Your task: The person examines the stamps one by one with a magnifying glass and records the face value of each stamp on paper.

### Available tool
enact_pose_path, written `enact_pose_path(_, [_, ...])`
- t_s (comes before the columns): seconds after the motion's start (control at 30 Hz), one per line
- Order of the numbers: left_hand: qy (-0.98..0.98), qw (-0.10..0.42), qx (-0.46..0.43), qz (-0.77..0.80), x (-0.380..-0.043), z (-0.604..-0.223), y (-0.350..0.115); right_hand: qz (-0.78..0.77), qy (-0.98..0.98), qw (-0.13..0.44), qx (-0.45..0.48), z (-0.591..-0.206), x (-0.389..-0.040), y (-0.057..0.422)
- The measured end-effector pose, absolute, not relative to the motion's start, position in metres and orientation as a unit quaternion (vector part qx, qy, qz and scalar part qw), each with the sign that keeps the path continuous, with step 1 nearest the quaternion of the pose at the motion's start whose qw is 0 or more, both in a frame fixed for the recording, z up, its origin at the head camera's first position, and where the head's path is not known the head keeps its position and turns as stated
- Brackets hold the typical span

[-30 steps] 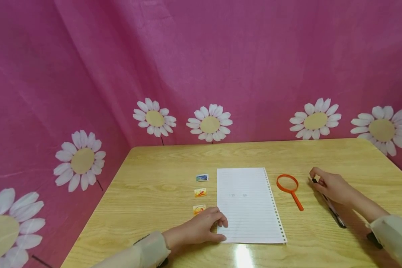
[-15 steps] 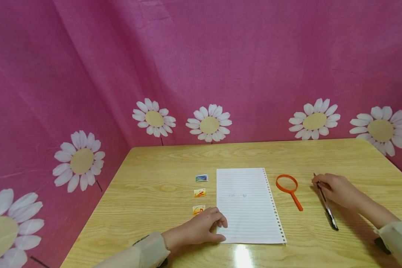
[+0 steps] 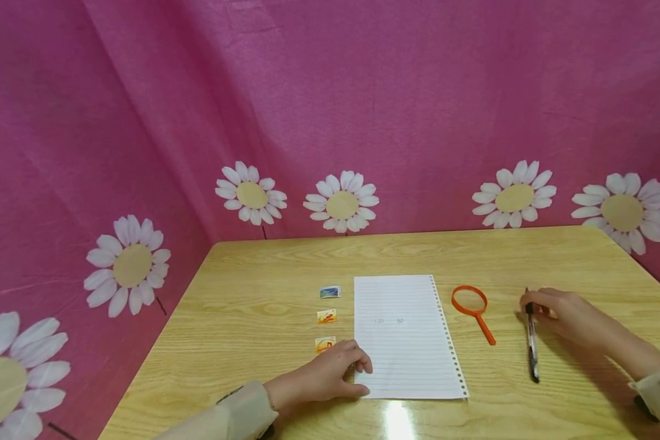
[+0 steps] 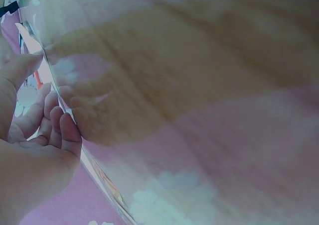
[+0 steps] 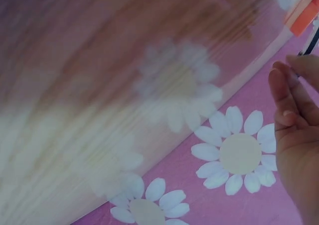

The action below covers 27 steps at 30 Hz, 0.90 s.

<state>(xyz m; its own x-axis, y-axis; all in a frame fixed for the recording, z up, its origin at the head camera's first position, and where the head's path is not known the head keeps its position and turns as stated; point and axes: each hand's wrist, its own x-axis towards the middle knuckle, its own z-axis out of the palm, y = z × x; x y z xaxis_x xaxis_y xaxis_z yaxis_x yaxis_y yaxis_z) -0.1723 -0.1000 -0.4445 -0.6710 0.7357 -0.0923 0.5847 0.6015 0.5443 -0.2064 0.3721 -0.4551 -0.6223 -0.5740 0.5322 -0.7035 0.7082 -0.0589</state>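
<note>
A sheet of lined paper [image 3: 412, 360], punched along its right edge, lies flat with two small handwritten numbers near its middle. My left hand [image 3: 332, 370] rests at its lower left edge, fingers relaxed and bent, thumb and fingertips touching the sheet. To the right, my right hand [image 3: 574, 321] pinches a black and clear pen [image 3: 532, 348] near its upper end; the other end points toward me. Between paper and pen lies an orange magnifying glass [image 3: 486, 330]. In the right wrist view, the pen [image 5: 310, 43] shows at the thumb and fingertips.
Three small stamps form a column left of the paper: a blue one [image 3: 330, 292], an orange one [image 3: 327, 316], and another [image 3: 324, 344] close to my left hand. The wooden table [image 3: 242, 318] ends at a pink curtain [image 3: 418, 110] with printed daisies.
My right hand has shifted slightly right, and the pen in it has swung from slanting to nearly straight toward me, its near end moving left. My left hand stays on the paper.
</note>
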Motion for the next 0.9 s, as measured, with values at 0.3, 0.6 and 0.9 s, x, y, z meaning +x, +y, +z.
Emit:
enact_pose_path(0.3, [0.878,0.16,0.375,0.251,-0.172,-0.444,-0.1,0.248,-0.914,0.178,0.267,-0.446,-0.197,0.37])
enact_pose_path(0.6, [0.877,0.166,0.372,0.254,-0.171,-0.444,-0.101,0.461,-0.854,0.079,0.23,-0.442,-0.191,0.359])
enact_pose_path(0.9, [0.874,0.168,0.379,0.254,-0.173,-0.444,-0.101,0.491,-0.848,0.088,0.18,-0.439,-0.19,0.344])
